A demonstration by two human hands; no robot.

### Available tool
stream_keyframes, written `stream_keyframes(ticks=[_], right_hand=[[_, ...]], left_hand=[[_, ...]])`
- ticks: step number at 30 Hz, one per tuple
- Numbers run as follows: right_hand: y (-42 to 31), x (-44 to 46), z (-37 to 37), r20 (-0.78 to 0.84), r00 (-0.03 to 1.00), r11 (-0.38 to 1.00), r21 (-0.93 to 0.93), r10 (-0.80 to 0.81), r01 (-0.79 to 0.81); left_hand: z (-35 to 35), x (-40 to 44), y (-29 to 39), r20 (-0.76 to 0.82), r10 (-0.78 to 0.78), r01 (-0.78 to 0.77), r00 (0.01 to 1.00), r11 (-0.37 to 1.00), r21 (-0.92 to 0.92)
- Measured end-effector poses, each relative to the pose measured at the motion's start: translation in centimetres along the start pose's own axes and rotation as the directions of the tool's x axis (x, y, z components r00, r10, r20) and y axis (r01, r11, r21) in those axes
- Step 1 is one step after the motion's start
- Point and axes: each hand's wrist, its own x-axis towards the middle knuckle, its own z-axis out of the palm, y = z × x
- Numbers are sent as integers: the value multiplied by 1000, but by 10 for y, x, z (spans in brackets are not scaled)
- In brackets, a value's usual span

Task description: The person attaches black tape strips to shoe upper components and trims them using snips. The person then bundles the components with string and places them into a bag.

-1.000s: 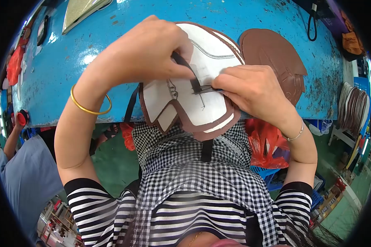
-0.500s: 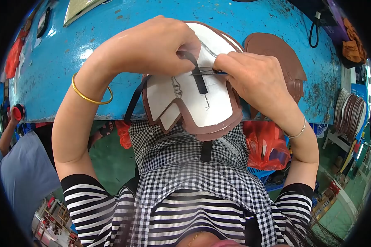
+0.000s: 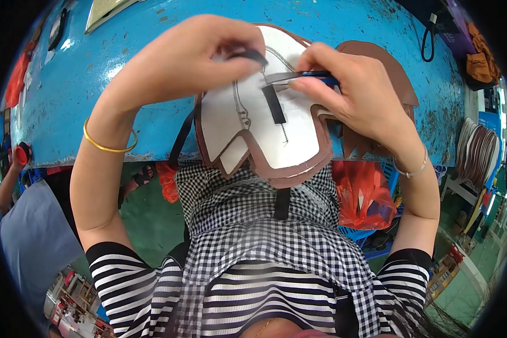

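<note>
Fingers of the left hand (image 3: 205, 59) pinch a black strip (image 3: 253, 55), apparently to hold it clear of the white-faced panel (image 3: 218, 127) beneath them, whose short black piece (image 3: 274, 104) lies below the snips (image 3: 305, 74) that the right hand's (image 3: 361, 93) fingers grip, seemingly for steady blades.

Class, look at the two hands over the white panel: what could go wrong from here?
The snips in the right hand seem close over the white panel, so their blades might nick it or the black strip lying on it. The left hand looks near the blade tips; a slip could cut a finger.
</note>
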Motion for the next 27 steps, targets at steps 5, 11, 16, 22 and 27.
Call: stream_keyframes(ticks=[5, 11, 16, 22, 27], right_hand=[[-37, -14, 18, -20, 973, 934, -284, -229, 214], [-74, -19, 53, 18, 975, 734, -655, -220, 178], [-41, -8, 27, -18, 1000, 980, -201, 11, -15], [4, -63, -10, -63, 758, 144, 989, 649, -41], [46, -120, -32, -312, 467, 422, 893, 828, -152]], left_hand=[[-20, -19, -11, -247, -222, 50, 943, 829, -557], [-40, -37, 6, -490, -207, -24, 847, 905, -425], [-41, -46, 30, -475, -161, 49, 865, 969, -241], [-23, -29, 41, -146, -63, 27, 987, 971, -237], [7, -1, 46, 99, 5, 12, 995, 986, -166]])
